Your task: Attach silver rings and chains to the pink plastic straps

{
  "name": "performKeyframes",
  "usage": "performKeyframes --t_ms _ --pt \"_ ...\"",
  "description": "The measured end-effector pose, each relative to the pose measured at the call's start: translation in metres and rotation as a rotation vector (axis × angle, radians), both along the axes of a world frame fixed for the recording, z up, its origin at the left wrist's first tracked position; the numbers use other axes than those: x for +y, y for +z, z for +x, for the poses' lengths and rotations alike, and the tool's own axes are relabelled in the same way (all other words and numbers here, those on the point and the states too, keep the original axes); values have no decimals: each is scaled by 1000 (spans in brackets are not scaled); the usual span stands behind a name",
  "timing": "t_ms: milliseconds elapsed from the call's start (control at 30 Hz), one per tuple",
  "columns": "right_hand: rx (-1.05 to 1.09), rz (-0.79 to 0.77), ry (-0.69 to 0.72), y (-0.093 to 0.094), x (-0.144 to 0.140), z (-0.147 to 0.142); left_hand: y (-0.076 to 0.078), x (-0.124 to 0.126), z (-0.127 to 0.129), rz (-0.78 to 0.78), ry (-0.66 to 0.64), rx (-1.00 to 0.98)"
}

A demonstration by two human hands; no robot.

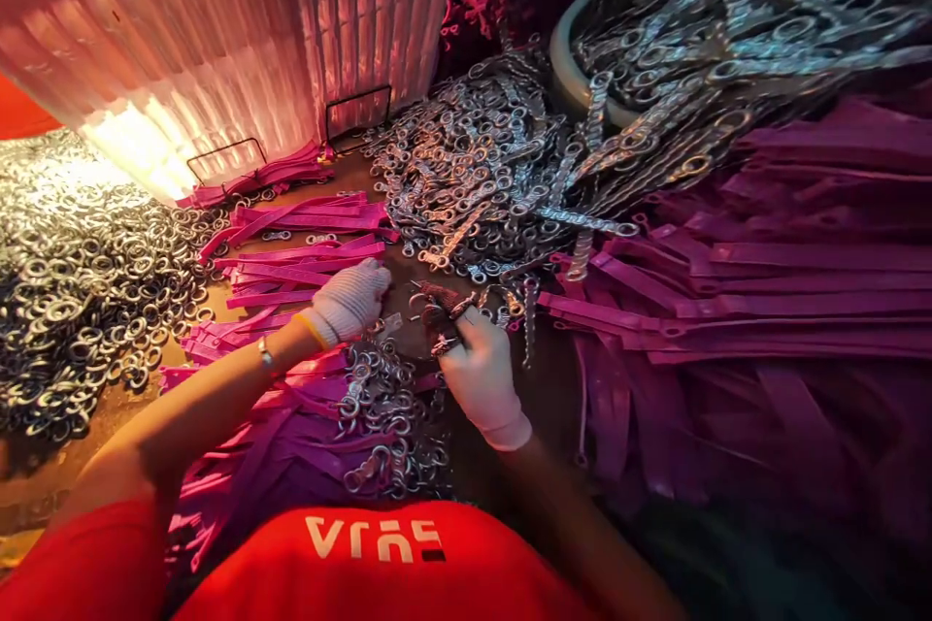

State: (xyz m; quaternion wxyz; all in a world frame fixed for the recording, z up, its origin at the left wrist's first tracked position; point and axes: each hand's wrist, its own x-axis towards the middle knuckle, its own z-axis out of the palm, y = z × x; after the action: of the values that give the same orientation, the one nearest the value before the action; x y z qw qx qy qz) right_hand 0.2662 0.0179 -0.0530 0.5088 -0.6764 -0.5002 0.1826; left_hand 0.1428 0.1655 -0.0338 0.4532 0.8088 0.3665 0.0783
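Note:
My left hand [350, 301], in a white knit glove, is curled on the work surface beside a small metal piece, fingers closed near purple straps [298, 257]. My right hand [481, 374], also gloved, grips a pair of pliers [441, 306] whose jaws point up and left toward the left hand. A heap of finished metal chain pieces [382, 408] lies just below both hands, on top of more purple straps.
A large pile of metal rings [65, 281] fills the left. Metal chain links [481, 175] spread across the middle and top right. Stacked purple straps [786, 301] cover the right. A ribbed translucent panel [218, 29] stands at the back.

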Motion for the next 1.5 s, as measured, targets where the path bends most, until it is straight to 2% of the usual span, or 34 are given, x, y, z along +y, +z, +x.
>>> performKeyframes --t_ms 67,100,200,267,367,433,500,633,700,800,900,1033,1100,1200,1333,1433,1500 --pt "-3 1 69 11 2 -3 18 -5 -24 -131 16 -49" --pt "-3 6 118 17 3 -6 27 -9 -38 -265 55 -89" --pt "-56 14 316 35 5 -21 48 -30 -75 -597 239 -238" --pt "-210 -37 401 45 6 -33 53 -48 -92 -678 327 -291" --pt "-551 -169 415 58 5 -51 51 -73 -103 -693 386 -307" --pt "-716 -185 420 63 1 -58 51 -83 -106 -661 384 -303" --pt "-813 -123 432 62 -4 -62 54 -90 -108 -535 335 -263" --pt "-892 25 395 49 -13 -66 54 -100 -112 79 139 -97" --pt "-884 21 363 44 -17 -69 49 -106 -117 275 67 -54" --pt "-836 -109 404 49 -22 -73 39 -114 -125 255 82 -62" --pt "-814 -268 542 65 -22 -75 34 -117 -133 173 174 -96" --pt "-843 -463 656 77 -17 -74 32 -119 -141 233 184 -47" --pt "-859 -506 694 76 -15 -74 31 -120 -142 220 146 -21" --pt "-912 -460 810 71 -11 -75 32 -121 -140 193 98 4" --pt "-946 -412 917 70 -7 -76 46 -110 -140 197 7 46" --pt "-929 -440 856 71 -10 -69 66 -90 -155 178 -83 89" --pt "-892 -459 799 71 -11 -55 76 -77 -171 163 -45 128"
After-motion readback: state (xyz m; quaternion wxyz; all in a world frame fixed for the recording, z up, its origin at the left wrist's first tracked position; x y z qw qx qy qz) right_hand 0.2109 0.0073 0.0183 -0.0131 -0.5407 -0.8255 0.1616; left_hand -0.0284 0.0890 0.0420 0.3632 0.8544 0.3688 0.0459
